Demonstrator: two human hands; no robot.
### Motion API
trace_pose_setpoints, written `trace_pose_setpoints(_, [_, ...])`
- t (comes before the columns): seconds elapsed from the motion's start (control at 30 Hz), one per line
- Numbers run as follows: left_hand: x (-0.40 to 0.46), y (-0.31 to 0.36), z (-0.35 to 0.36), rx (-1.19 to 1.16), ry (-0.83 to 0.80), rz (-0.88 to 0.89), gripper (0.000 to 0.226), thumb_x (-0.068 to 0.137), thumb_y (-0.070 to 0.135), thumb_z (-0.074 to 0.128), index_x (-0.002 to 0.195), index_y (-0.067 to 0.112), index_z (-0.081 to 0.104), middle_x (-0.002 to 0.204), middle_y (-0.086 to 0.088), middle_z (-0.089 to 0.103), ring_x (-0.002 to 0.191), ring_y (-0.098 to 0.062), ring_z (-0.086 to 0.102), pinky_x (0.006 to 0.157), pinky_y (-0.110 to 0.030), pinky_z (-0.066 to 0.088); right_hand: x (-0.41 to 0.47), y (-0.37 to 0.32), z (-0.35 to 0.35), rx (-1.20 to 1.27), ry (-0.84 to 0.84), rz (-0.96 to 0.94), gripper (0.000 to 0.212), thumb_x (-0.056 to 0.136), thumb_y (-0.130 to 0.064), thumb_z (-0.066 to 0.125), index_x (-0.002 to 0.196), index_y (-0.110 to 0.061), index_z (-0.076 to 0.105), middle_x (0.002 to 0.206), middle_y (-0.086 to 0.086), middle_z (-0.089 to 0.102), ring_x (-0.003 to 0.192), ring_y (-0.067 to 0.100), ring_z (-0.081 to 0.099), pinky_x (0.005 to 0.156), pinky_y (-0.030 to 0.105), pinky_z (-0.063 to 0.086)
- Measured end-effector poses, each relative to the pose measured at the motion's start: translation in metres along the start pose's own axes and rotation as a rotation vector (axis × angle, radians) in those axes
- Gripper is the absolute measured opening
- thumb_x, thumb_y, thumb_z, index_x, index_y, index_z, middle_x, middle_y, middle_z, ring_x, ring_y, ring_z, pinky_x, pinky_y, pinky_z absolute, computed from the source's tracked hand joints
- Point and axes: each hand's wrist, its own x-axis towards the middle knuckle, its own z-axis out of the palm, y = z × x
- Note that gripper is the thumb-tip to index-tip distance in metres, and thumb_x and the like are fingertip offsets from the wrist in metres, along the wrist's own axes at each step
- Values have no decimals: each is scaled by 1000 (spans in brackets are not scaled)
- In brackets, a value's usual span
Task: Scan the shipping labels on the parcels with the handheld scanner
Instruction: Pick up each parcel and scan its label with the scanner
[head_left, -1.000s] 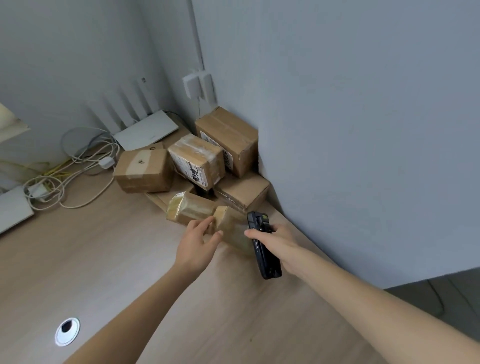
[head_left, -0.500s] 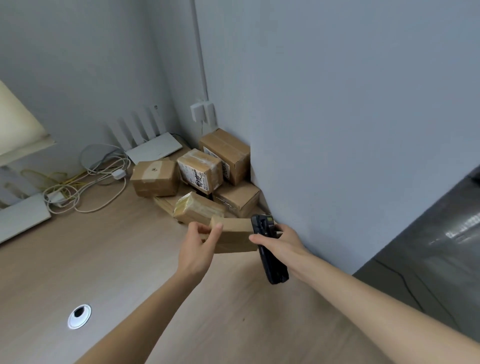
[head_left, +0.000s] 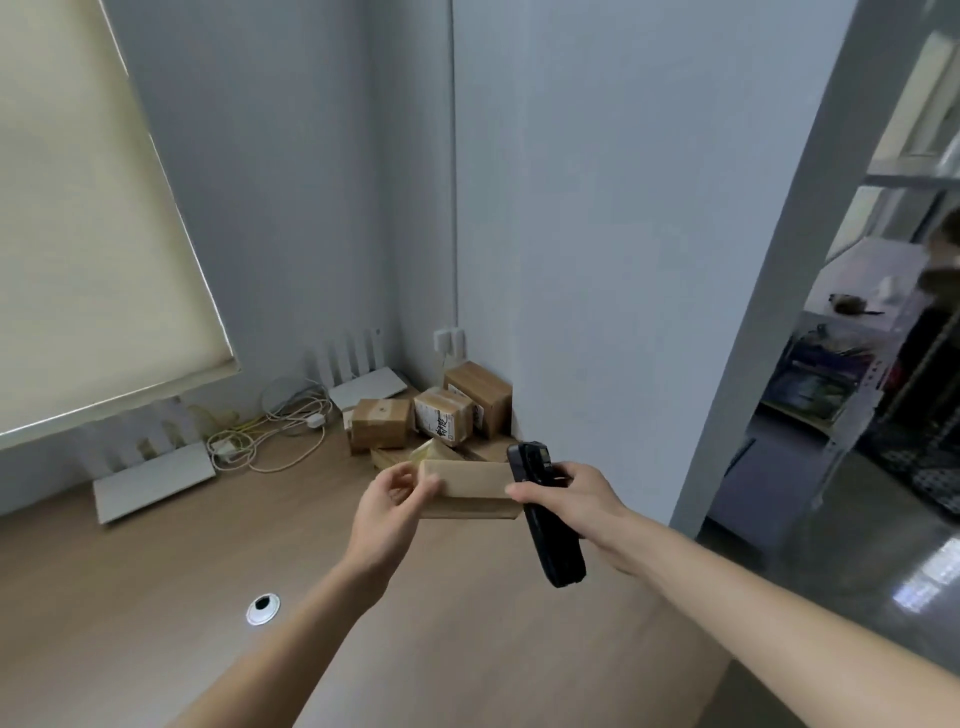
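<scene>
Flat cardboard parcel | L hand pinches end | R hand grips black scanner

Office corner, wooden worktop with cable grommet, white routers, tangled cables, roller blind, stacked cardboard parcels

Soft, even, dimmish daylight through the roller blind up left of the hands. Faint shadows only. Bright glare on the glossy floor to the right. Wide-angle bending at edges; slightly soft throughout.
</scene>
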Motion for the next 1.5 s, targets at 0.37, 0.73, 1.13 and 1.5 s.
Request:
trace_pose_setpoints(0.37, [-106, 108, -57, -109, -84, 32, 51, 93, 11, 70, 140, 24, 57, 125, -5, 69, 109, -17, 63, 87, -37, 46, -109, -86, -17, -43, -77, -179, 83, 53, -56, 90, 125, -22, 66, 115, 1, 71, 106, 20, 69, 84, 30, 56])
trace_pose_setpoints(0.73, [-215, 143, -47, -203, 178, 122, 38, 92, 17, 72, 128, 15, 61, 125, -1, 67, 107, -15, 66, 82, -29, 54, -198, -88, -31, -185, -165, -317, 97, 41, -56, 93, 127, -20, 67, 111, -4, 74, 102, 13, 71, 94, 31, 57])
trace_pose_setpoints(1.13, [-325, 136, -124, -88, 256, 26, 31, 92, 10, 70, 120, 23, 67, 106, -4, 76, 92, -15, 73, 76, -34, 62, -275, -109, 18, -709, -225, -493, 85, 41, -64, 85, 121, -39, 64, 108, -16, 72, 98, 8, 67, 82, 31, 57])
trace_pose_setpoints(1.5, [-394, 119, -242, 65, 503, -36, 41, 86, 13, 72, 126, 23, 68, 101, -2, 77, 97, -20, 71, 83, -41, 62, -346, -142, 130, -1094, -242, -679, 76, 48, -60, 87, 120, -44, 69, 98, -14, 70, 95, 16, 65, 65, 27, 39])
